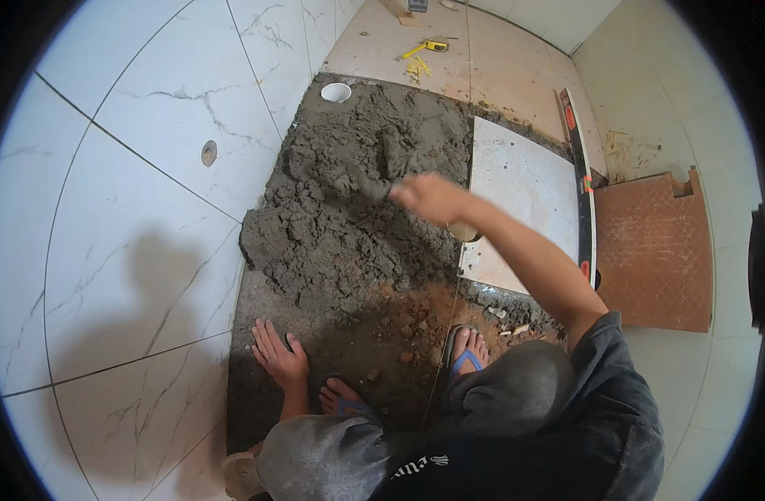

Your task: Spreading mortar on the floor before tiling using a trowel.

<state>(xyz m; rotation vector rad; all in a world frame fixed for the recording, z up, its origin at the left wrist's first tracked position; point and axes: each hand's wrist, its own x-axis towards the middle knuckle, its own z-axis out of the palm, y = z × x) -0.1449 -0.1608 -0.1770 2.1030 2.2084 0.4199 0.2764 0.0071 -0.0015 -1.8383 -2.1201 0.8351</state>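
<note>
Round white fitting (336, 93) sits in the far-left corner of the grey mortar bed (349, 250), inside unreadable from here; white tile (524, 196) with a long level (580, 179) along its outer edge borders the mortar's right, yellow tape measure (438, 47) beyond its far edge. Right hand (433, 199): fingers wrapped round a motion-blurred tool (463, 231) over the mortar. Left hand (282, 361): fingers spread, empty, down on the floor (264, 296) by the mortar's near edge.

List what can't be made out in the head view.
Head view throughout:
Right hand: motion blur hides exact finger positions.
Tool in it: working end smeared by motion blur.
Left hand: palm turned down, hidden by its back.
Grey box: cut off by top edge.
Black object, far right: lost in the dark lens rim.
</note>
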